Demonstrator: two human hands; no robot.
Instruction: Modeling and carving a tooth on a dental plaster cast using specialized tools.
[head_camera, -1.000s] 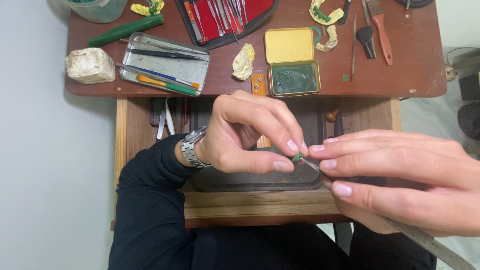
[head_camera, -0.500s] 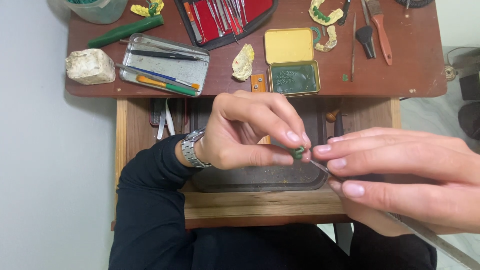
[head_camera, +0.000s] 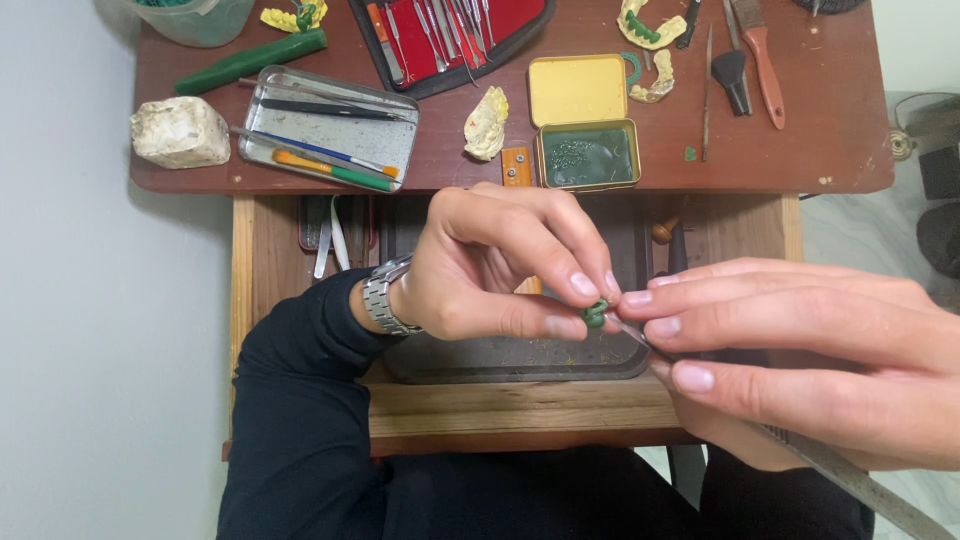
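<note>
- Right at the fingertips, the left hand (head_camera: 490, 270) has thumb and forefinger pinched shut on a small green wax piece (head_camera: 596, 312), held over the open drawer.
- Coming in from three o'clock, the right hand (head_camera: 800, 355) is closed around a thin metal tool (head_camera: 830, 465); its tip sits right against the green wax piece, and its long handle runs off toward five o'clock.
- The two sets of fingertips are all but touching, with the piece between them.
- By my read, this is the shaping step: the tip working the wax while the other hand steadies it.
- What comes next looks to call for a light, steady touch, since the piece is small and a firm press could deform it or flick it out of the pinch.
- A metal wristwatch (head_camera: 385, 297) sits on the left wrist at nine o'clock, above a dark sleeve.
- Directly below the hands lies a dark tray (head_camera: 500, 362) in the wooden drawer (head_camera: 520, 415).
- Up at twelve o'clock, on the brown bench top (head_camera: 830, 150), a yellow tin (head_camera: 585, 120) stands open with green material inside.
- At eleven o'clock, a steel tray (head_camera: 330, 128) holds slim tools, and a white stone block (head_camera: 180, 132) sits just to its left.
- Farther up, a red case of instruments (head_camera: 450, 35) lies open, with a pale dental cast (head_camera: 487, 122) between it and the yellow tin.
</note>
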